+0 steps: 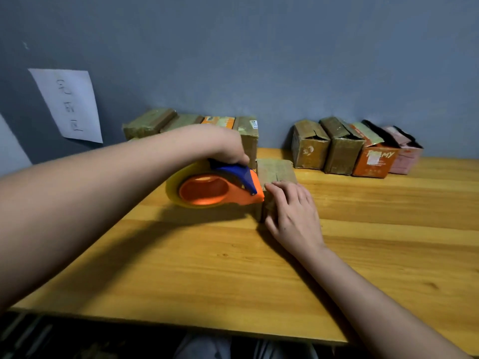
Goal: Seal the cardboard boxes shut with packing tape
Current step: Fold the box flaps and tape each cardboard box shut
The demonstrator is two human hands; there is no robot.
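A small brown cardboard box [276, 172] stands mid-tabletop with its flaps closed. An orange and blue tape dispenser [220, 186], loaded with a yellowish tape roll [178, 177], touches the box's left edge. Four open-flapped boxes [355, 149] line the wall at right, and a taped row of boxes [191, 125] sits left.

The orange box [373, 161] at far right bears white lettering ending in "MY". The white paper sheet [68, 104] on the left wall carries handwriting, seemingly characters, too blurred to read.
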